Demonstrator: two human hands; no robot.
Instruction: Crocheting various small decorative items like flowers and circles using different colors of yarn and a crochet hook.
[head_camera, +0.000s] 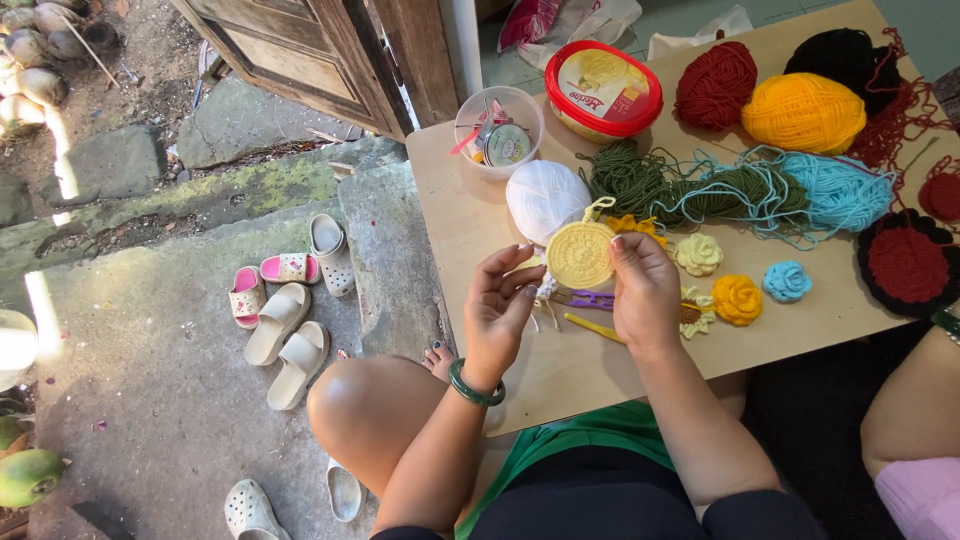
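My right hand (645, 290) pinches a round pale-yellow crocheted disc (579, 254) by its right edge and holds it up over the wooden board (560, 370). My left hand (500, 305), with a green bangle on the wrist, is just left of the disc, fingers curled and apart, thumb near the disc's lower edge. Below the hands lie purple scissors (590, 299) and a yellow crochet hook (592, 327). A white yarn ball (545, 198) sits right behind the disc.
Crocheted flowers, yellow (737, 299), cream (698, 254) and blue (787, 281), lie to the right. Behind are green (640, 180) and light-blue yarn (840, 190), red, orange and black balls, a red-lidded tub (603, 90), a clear cup (498, 130). Sandals lie on the concrete at left. Another person's arm (915, 400) is at right.
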